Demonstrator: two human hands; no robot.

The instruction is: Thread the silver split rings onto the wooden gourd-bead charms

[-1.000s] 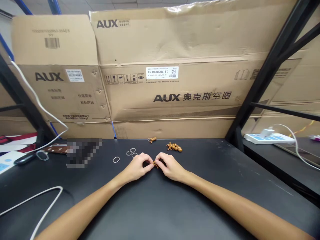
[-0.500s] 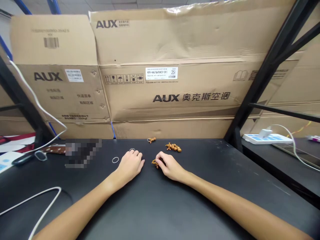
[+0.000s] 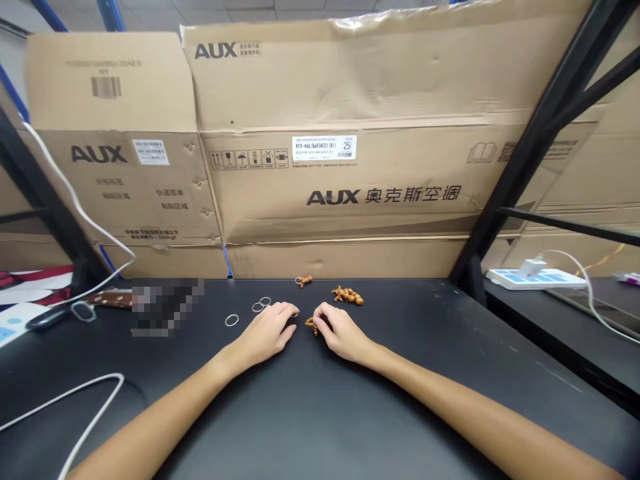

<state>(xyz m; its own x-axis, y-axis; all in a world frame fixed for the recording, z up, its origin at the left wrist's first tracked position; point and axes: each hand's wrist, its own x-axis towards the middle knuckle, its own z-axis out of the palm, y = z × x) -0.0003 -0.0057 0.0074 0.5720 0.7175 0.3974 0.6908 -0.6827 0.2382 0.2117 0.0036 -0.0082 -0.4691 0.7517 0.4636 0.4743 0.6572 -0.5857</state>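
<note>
My right hand [image 3: 343, 333] pinches a small brown carved charm [image 3: 311, 325] against the black tabletop [image 3: 320, 413]. Just left of it lies my left hand [image 3: 267, 330], fingers drawn together and pointing at the charm. Whether it holds anything is hidden. Two metal rings [image 3: 261, 305] lie right behind my left hand, and a single ring [image 3: 231, 320] lies further left. Behind my right hand is a small heap of brown charms [image 3: 347, 295]. One more charm [image 3: 303, 281] with a ring on it lies by the boxes.
Large AUX cardboard boxes [image 3: 350, 187] wall off the back. Black rack posts [image 3: 530, 147] slant at the right and left. A white cable [image 3: 75, 393] loops at the front left. A white power strip [image 3: 535, 277] lies on the right shelf, a blurred object [image 3: 165, 307] on the left.
My left hand let go of the charm, reached back left to the rings, then came back toward my right hand. One ring of the cluster no longer shows. My right hand stayed put.
</note>
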